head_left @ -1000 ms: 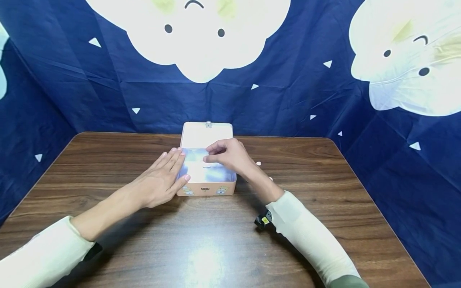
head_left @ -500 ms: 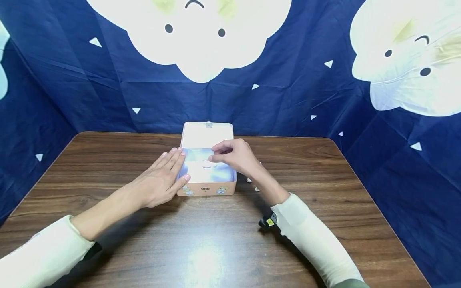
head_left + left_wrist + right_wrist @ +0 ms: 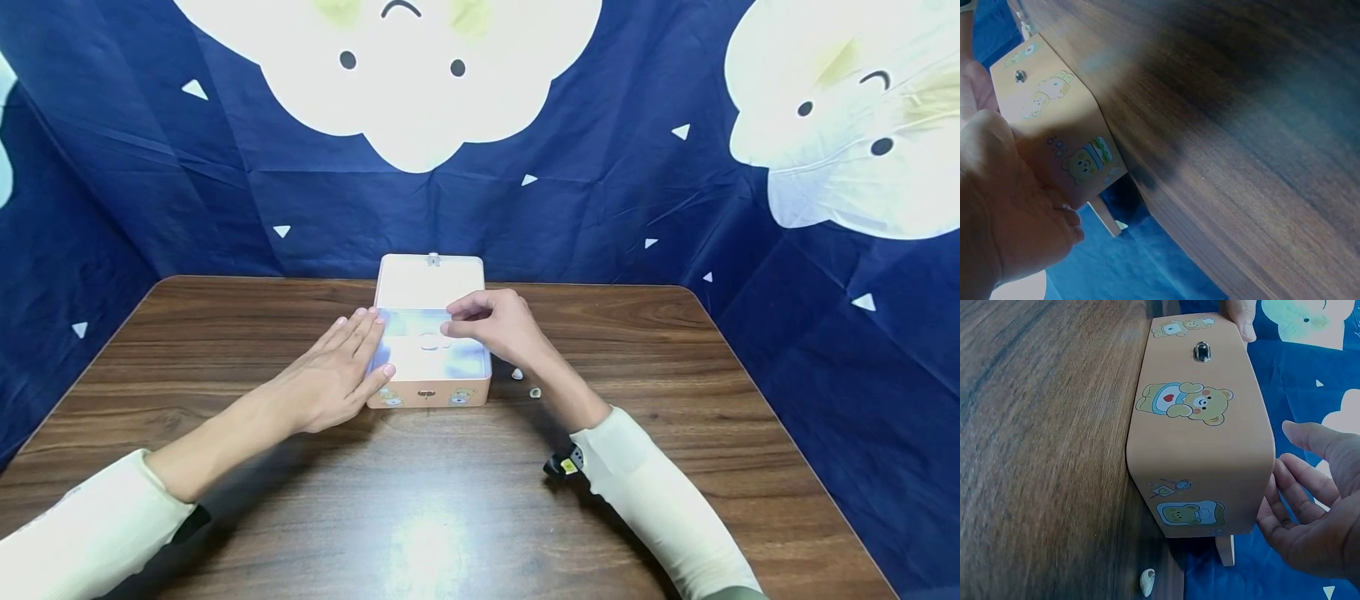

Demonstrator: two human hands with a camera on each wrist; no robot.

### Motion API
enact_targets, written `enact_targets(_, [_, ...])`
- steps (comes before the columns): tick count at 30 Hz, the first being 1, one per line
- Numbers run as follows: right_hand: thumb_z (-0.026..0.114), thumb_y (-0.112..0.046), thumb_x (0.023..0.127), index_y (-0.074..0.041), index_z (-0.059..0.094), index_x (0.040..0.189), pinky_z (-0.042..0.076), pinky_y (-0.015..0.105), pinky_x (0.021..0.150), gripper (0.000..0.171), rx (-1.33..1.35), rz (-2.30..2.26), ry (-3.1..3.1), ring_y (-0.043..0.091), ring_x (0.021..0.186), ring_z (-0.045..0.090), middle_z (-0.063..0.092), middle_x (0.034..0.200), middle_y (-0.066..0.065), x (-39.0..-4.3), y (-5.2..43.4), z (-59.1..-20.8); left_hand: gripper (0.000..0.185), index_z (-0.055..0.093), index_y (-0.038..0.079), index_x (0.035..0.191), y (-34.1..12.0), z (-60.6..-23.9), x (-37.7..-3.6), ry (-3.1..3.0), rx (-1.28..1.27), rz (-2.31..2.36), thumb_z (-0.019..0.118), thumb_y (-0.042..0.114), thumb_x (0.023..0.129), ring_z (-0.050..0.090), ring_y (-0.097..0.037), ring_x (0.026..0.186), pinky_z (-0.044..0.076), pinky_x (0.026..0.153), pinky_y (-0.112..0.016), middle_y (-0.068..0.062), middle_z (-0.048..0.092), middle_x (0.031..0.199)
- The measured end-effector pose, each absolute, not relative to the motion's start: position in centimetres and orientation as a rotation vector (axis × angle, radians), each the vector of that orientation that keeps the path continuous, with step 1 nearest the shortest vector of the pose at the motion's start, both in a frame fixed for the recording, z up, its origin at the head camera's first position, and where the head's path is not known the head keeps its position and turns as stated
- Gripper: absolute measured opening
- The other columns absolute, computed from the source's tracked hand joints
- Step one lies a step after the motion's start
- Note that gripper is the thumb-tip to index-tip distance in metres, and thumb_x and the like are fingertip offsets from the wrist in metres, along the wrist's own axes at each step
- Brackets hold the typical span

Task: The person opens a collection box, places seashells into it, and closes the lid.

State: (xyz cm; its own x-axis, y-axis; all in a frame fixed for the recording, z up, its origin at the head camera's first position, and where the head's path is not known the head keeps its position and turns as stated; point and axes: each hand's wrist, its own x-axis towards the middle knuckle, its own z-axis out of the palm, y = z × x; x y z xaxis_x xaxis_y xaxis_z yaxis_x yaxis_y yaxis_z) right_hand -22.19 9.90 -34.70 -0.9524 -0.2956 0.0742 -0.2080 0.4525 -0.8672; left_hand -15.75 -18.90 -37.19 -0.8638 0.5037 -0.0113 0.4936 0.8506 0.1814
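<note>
A small pink tin [image 3: 429,367] sits on the wooden bench [image 3: 450,500], toward its far middle, with its lid [image 3: 431,281] standing open at the back. Bear stickers and a small metal clasp [image 3: 1202,351] mark the front wall.

The left hand [image 3: 341,371] lies flat against the tin's left side, fingers straight and together, their tips reaching along the left rim; the grip is spread and pressing, not curled round anything. The left wrist view shows the palm [image 3: 1004,212] up against the tin's corner.

The right hand [image 3: 498,325] hovers over the tin's right rim, above the open inside. Its fingers are loosely bent, thumb and forefinger drawn close together near the tips. Whether they pinch anything I cannot tell. In the right wrist view the fingers [image 3: 1310,512] hang relaxed just beside the tin's side wall, apart from it.

A pale object [image 3: 431,341] lies inside the tin on its shiny bottom, just below the right fingertips; its form is too faint to make out.

Two small shells [image 3: 526,383] lie on the bench just right of the tin, near the right forearm. One shell shows in the right wrist view, close to the tin's corner.

A blue cloth [image 3: 600,208] with white cloud faces hangs behind and to both sides.
</note>
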Motion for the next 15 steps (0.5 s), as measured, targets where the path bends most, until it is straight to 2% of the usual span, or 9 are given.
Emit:
enact_targets(10, [0.093, -0.018, 0.092, -0.002, 0.087, 0.118, 0.059, 0.023, 0.079, 0.031, -0.483, -1.618, 2.579, 0.012, 0.089, 0.074, 0.086, 0.102, 0.008, -22.0, 10.9, -34.4, 0.080, 0.016, -0.009, 0.177, -18.9, -37.3, -15.8, 2.967, 0.801, 0.269, 0.032, 0.049, 0.123, 0.007, -0.048, 0.177, 0.010, 0.145, -0.065, -0.028, 0.011, 0.188])
enact_targets(15, [0.093, -0.018, 0.092, -0.004, 0.087, 0.117, 0.059, 0.022, 0.079, 0.030, -0.462, -1.628, 2.579, 0.011, 0.089, 0.074, 0.086, 0.103, 0.007, -21.9, 11.2, -34.3, 0.080, 0.015, -0.009, 0.177, -19.0, -37.3, -15.8, 2.969, 0.803, 0.264, 0.032, 0.049, 0.123, 0.007, -0.048, 0.177, 0.010, 0.145, -0.065, -0.028, 0.012, 0.188])
